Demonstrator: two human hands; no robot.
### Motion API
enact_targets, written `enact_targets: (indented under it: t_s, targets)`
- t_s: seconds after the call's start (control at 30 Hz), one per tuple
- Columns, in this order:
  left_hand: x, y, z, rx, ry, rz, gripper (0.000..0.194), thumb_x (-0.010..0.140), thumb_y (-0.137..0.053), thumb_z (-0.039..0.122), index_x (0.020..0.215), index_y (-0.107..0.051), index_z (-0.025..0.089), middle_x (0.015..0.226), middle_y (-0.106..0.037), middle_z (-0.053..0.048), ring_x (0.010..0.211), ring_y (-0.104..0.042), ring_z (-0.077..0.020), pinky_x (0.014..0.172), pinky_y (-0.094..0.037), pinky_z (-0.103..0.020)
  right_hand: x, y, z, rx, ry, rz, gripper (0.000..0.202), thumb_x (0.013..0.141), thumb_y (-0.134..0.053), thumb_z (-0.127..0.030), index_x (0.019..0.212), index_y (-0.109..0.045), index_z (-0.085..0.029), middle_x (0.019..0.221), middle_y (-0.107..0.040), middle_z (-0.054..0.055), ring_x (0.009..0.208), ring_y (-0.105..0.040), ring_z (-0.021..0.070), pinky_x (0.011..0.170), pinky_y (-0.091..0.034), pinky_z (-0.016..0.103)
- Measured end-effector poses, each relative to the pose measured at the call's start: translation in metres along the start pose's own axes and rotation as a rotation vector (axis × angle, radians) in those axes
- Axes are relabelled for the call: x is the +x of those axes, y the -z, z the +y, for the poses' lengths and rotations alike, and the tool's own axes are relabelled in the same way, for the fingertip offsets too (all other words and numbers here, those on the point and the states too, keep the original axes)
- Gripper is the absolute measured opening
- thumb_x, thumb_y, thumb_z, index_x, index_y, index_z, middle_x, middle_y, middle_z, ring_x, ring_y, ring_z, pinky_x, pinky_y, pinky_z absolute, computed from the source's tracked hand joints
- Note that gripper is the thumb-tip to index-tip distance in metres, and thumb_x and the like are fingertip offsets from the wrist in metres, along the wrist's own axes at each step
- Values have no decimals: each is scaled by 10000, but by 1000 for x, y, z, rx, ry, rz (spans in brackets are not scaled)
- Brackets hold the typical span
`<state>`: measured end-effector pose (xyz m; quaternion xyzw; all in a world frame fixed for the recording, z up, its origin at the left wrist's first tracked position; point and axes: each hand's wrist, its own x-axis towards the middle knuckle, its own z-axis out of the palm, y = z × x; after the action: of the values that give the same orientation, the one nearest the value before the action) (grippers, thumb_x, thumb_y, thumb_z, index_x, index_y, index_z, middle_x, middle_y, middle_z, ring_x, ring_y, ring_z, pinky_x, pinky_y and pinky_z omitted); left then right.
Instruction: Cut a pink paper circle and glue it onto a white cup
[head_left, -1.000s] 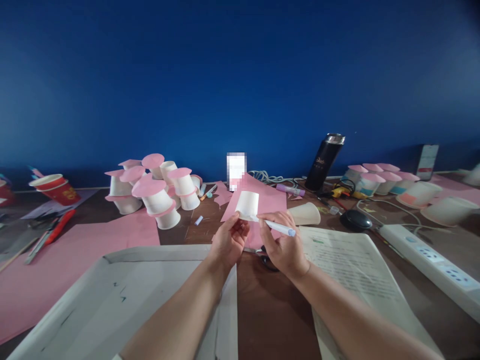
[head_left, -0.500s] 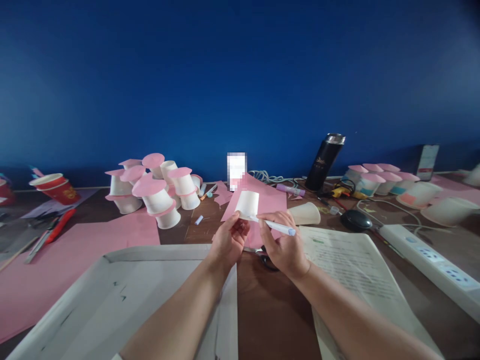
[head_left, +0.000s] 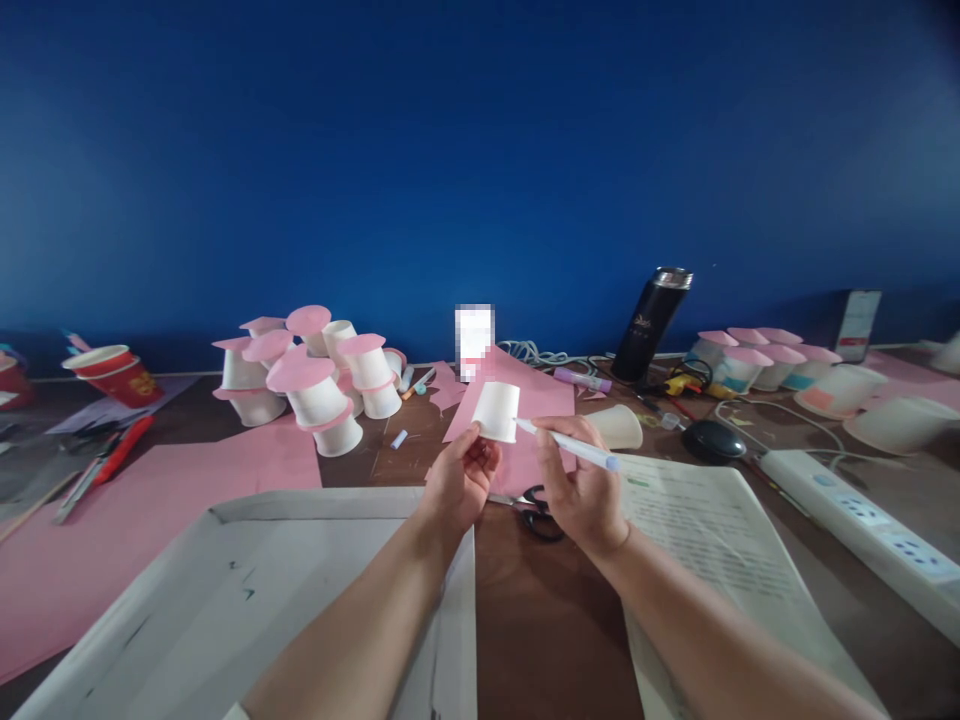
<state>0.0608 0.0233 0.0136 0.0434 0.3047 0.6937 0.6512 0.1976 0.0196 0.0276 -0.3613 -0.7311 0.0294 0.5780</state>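
Observation:
My left hand [head_left: 463, 476] grips a white paper cup [head_left: 496, 411] by its lower rim, the cup upside down and slightly tilted. In my right hand [head_left: 583, 487] is a white pen [head_left: 581, 445], its tip pointing at the cup's right side near the rim. Whether the tip touches the cup I cannot tell. Black-handled scissors [head_left: 538, 515] lie just below the two hands, partly covered by the right one. Behind the held cup is pink paper [head_left: 544, 400], and another paper cup [head_left: 621, 427] lies beyond the right hand.
Stacked cups with pink paper tops [head_left: 311, 395] stand left of centre. A leaning black flask [head_left: 651, 325], a mouse [head_left: 712, 440] and a power strip [head_left: 862, 530] are on the right. A white sheet [head_left: 300, 600] and a printed page [head_left: 697, 530] flank my forearms.
My right hand has moved right with the pen, bringing its tip from the cup's front rim to the right side. More of the scissors shows. The left hand stays nearly still.

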Motion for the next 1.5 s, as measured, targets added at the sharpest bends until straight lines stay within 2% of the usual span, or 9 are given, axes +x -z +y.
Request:
enact_targets:
  t_s: [0.3,0.9,1.1,1.5]
  targets:
    - [0,0,0,-14,8,1,67,785,-585,75,730,-613,100,633,-600,-28,569,-585,-83,595,-524,-190,-5,-6,4,-40,31,-112,89,862,-524,-184,926,-585,-199,858,-660,49,824,-599,204,818,-432,372]
    - [-1,0,0,0,11,-6,76,792,-583,83,725,-614,102,620,-594,-28,560,-577,-79,579,-520,-177,-3,-5,3,-66,24,-98,103,867,-513,-198,927,-596,-199,868,-663,48,847,-605,203,826,-432,363]
    - [-1,-1,0,8,14,2,88,796,-588,94,710,-602,105,626,-589,-31,560,-573,-82,575,-520,-187,-2,-1,2,-38,-6,-28,127,869,-505,-199,962,-591,-201,887,-655,64,849,-610,212,805,-457,367]
    - [-2,-1,1,4,17,5,67,787,-592,85,726,-614,101,625,-590,-26,567,-577,-82,599,-521,-186,-4,-6,4,-34,14,-107,104,866,-513,-197,929,-597,-200,866,-674,56,826,-619,210,835,-442,386]
